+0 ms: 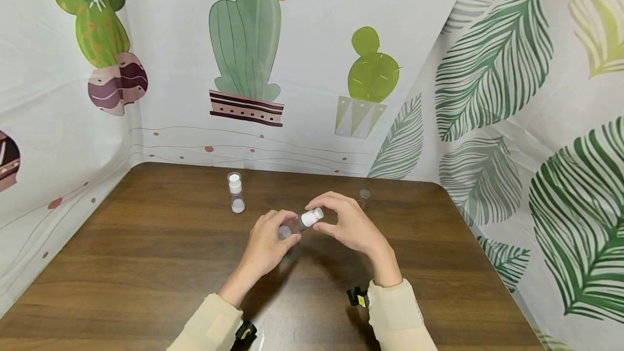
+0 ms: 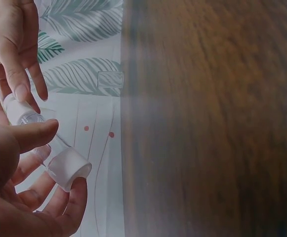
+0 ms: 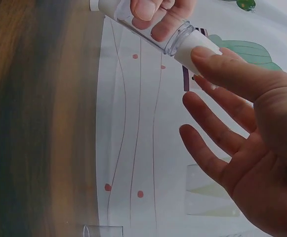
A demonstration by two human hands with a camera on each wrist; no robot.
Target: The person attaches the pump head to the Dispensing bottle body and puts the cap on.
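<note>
A small clear bottle (image 1: 296, 225) with a white collar and a white base is held tilted above the table between both hands. My left hand (image 1: 268, 240) grips its transparent body near the base. At the other end, my right hand (image 1: 348, 222) pinches the white top (image 3: 196, 47) between thumb and forefinger, its other fingers spread in the right wrist view. The white base (image 2: 70, 168) shows below the left thumb in the left wrist view. Behind the right hand stands a clear cap (image 1: 364, 194), partly hidden by that hand.
A similar bottle (image 1: 236, 199) with a white top and base stands upright at the table's back left. The brown wooden table (image 1: 146, 242) meets a patterned cloth (image 1: 312, 145) at its back and sides. Black wrist devices (image 1: 246, 331) sit under both sleeves.
</note>
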